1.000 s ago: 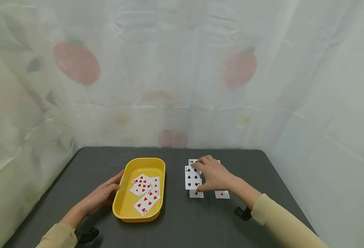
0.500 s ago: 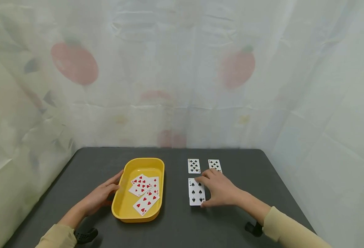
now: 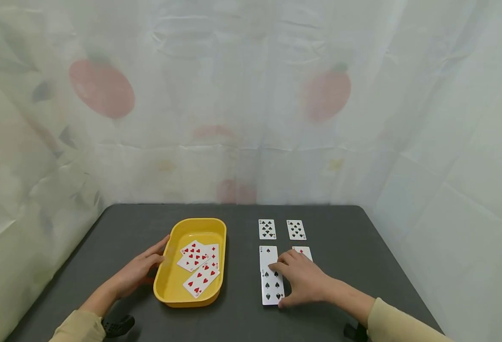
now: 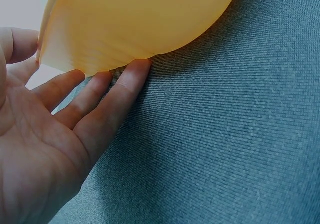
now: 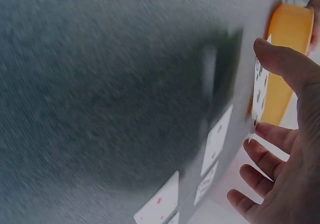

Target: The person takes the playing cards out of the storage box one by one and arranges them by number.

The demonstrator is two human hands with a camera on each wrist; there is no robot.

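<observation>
A yellow tray (image 3: 168,285) holds three red heart cards (image 3: 199,266). My left hand (image 3: 141,268) lies with straight fingers against the tray's left wall; in the left wrist view the fingertips (image 4: 135,72) touch under the tray's (image 4: 135,19) rim. My right hand (image 3: 285,285) pinches a six of spades (image 3: 271,287) between thumb and fingers, low over the table. That card overlaps the near end of a two of spades (image 3: 268,253). A diamond card (image 3: 305,251) lies just right of it. In the right wrist view the held card (image 5: 258,102) shows edge-on in my right hand (image 5: 265,87).
Two black-suit cards (image 3: 267,229) (image 3: 296,230) lie side by side farther back. The dark grey table (image 3: 345,247) ends at a pale printed curtain (image 3: 251,118) behind and on both sides. A black wrist strap (image 3: 118,324) shows near the left sleeve.
My right hand has drawn the six of spades from the back row toward the near edge, uncovering the back cards, the two of spades and the diamond card. The left hand stayed put.
</observation>
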